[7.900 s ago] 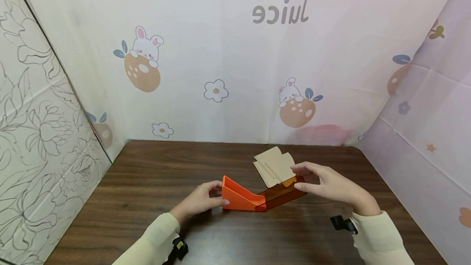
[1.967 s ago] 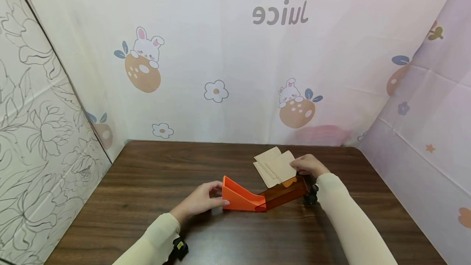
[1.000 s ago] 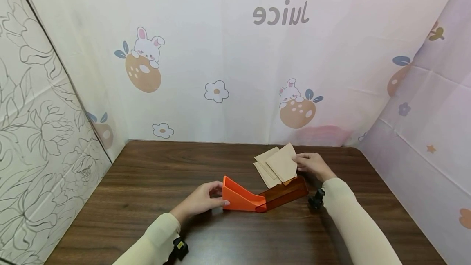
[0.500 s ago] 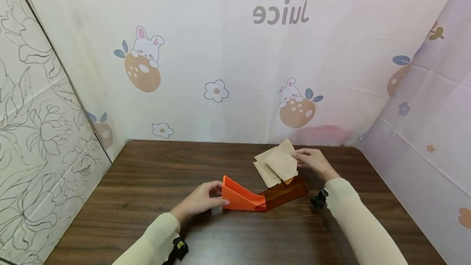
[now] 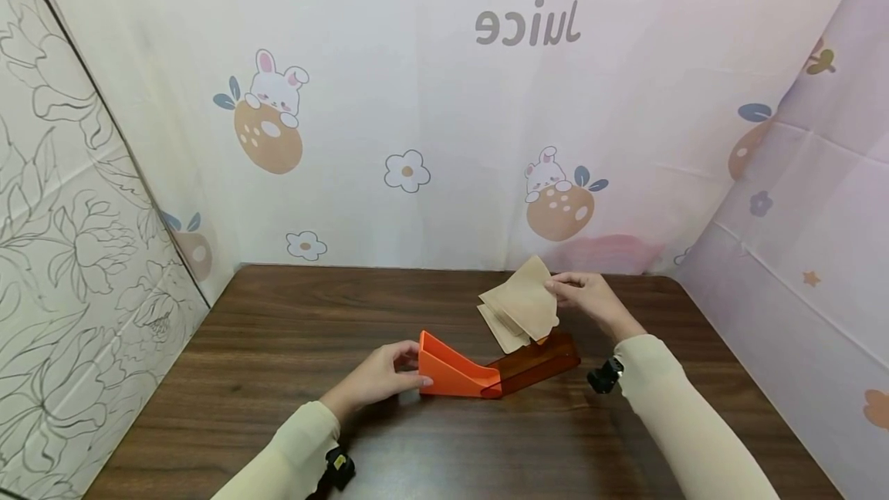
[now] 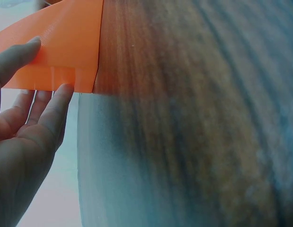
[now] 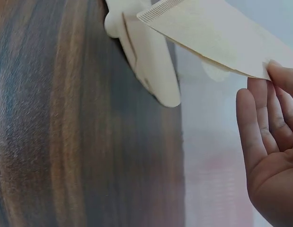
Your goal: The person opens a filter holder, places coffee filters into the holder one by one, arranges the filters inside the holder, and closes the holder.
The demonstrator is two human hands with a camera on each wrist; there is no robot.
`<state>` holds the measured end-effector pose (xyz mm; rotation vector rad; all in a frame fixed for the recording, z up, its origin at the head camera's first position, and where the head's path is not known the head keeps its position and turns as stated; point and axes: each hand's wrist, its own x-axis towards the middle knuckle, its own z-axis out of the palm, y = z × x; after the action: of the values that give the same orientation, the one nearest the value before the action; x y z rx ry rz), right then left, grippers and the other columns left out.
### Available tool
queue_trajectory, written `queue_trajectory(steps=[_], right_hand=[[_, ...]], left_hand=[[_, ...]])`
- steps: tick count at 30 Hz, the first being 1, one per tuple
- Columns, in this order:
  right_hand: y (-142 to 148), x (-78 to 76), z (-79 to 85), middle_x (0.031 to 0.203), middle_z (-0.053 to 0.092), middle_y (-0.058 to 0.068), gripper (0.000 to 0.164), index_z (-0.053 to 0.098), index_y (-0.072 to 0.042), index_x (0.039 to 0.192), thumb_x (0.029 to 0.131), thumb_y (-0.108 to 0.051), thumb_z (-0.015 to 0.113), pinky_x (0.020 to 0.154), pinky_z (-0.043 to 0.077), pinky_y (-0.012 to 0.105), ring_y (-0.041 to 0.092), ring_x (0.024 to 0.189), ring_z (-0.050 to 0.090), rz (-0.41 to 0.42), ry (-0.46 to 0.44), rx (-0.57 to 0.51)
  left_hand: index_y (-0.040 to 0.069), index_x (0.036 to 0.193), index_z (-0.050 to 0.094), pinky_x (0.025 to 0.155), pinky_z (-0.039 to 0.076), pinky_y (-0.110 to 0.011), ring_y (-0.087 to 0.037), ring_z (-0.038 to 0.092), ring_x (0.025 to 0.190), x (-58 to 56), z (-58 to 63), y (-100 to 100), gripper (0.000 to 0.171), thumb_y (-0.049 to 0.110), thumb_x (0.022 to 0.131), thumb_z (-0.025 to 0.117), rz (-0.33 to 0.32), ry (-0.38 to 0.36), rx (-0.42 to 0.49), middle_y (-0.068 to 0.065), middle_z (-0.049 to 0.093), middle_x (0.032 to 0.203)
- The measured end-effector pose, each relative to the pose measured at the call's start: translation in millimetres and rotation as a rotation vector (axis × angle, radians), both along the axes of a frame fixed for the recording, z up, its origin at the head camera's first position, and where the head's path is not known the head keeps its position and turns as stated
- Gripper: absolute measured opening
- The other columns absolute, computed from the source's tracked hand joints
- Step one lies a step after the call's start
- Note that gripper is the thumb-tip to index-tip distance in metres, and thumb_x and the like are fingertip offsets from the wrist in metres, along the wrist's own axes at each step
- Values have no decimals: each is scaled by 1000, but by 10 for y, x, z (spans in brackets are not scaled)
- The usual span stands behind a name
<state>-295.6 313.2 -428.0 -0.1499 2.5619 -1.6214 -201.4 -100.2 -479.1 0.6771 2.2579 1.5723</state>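
Note:
On the table, my left hand (image 5: 378, 376) grips the tall back end of an orange coffee filter holder (image 5: 453, 373), thumb on the near side and fingers behind. A see-through amber lid (image 5: 538, 369) swings out from the holder's low right end. With thumb and fingers my right hand (image 5: 590, 301) pinches the edge of a tan paper coffee filter (image 5: 531, 298), raised at a tilt over the other filters (image 5: 507, 339). In the right wrist view the pinched filter (image 7: 217, 33) shows a crimped edge, and the loose filters (image 7: 153, 61) lie near the table's edge.
The dark wood table (image 5: 278, 346) ends at a printed curtain (image 5: 417, 99) at the back. More printed cloth (image 5: 799, 214) hangs on the right, and a flower-patterned panel (image 5: 83, 253) stands on the left. Black cameras are strapped to both wrists.
My right hand has left the amber lid, taken hold of a coffee filter, and raised it up and back from the pile. The left hand and the holder have stayed in place.

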Motion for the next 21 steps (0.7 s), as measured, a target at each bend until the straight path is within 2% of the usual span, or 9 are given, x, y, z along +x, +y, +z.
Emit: queue_trajectory(steps=[5, 12, 21], right_hand=[[-80, 86, 132, 112, 70, 9, 49, 69, -3, 121, 94, -44, 70, 97, 47, 52, 23, 95, 69, -7, 14, 43], [-164, 174, 294, 105, 73, 10, 41, 72, -3, 116, 96, -38, 69, 91, 51, 50, 22, 90, 71, 37, 134, 88], [-228, 260, 417, 98, 73, 11, 37, 74, -5, 112, 94, -36, 72, 82, 56, 39, 23, 87, 71, 72, 183, 79]], left_hand=[[8, 124, 64, 92, 51, -37, -19, 63, 106, 11, 11, 0, 40, 21, 90, 78, 4, -4, 5, 0, 68, 114], [9, 123, 64, 91, 51, -35, -18, 64, 106, 13, 15, -4, 40, 24, 89, 78, 6, -6, -4, 1, 69, 113], [8, 124, 64, 92, 51, -37, -19, 63, 106, 18, 11, 1, 39, 21, 89, 78, 8, -6, 7, 0, 68, 114]])
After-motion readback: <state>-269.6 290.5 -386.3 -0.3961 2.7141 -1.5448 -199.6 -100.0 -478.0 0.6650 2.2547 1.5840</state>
